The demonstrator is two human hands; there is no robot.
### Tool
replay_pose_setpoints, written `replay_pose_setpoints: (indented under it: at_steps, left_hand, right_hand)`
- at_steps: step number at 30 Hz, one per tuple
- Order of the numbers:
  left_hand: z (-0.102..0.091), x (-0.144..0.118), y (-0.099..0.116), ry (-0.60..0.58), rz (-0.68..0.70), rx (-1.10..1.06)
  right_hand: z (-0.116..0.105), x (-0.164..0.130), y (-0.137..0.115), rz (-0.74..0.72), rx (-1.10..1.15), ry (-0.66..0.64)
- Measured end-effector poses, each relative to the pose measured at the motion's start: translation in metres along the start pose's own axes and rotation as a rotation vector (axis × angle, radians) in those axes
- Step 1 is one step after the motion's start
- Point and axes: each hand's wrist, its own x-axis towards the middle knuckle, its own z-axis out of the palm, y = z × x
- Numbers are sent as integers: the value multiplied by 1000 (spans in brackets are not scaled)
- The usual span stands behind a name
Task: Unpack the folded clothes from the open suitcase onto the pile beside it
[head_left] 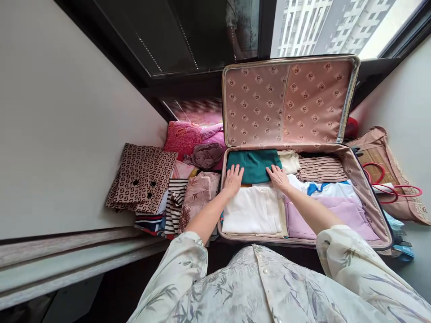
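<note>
A folded dark green garment [254, 165] lies in the back left of the open suitcase [372, 197]. My left hand [233, 179] rests flat on its left front edge, fingers spread. On its right front edge lies my right hand [278, 176], also with fingers apart. Neither hand grips anything. In front of the green garment sits a folded white garment [251, 211]. To the right are a folded lilac garment [332, 217], a white and blue garment [328, 190], a brown striped garment [321, 168] and a cream cloth [288, 162].
The suitcase lid [286, 103] stands upright against the window. Left of the case are a brown patterned garment [144, 172], a striped black and white cloth [175, 202], a leaf-print garment [198, 193] and a red cushion [183, 137]. A bag with red handles [377, 148] lies to the right.
</note>
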Motion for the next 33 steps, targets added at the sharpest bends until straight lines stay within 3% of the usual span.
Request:
replay_pose_setpoints:
  at_steps: [4, 11, 16, 23, 27, 33]
  left_hand:
    - [1, 39, -8, -104, -53, 102]
    - [-1, 54, -11, -381, -41, 71]
    - [0, 54, -11, -336, -39, 49]
    - [-3, 65, -14, -378, -78, 18]
    - [-7, 74, -20, -325, -58, 25]
    - [-8, 72, -23, -276, -15, 169]
  right_hand:
    - [4, 4, 2, -61, 17, 43]
    - [1, 25, -4, -133, 126, 28]
    - [-7, 51, 3, -140, 233, -107]
    - [-29, 98, 35, -132, 280, -303]
    - [-35, 100, 36, -144, 261, -281]
    - [-22, 82, 16, -205, 211, -169]
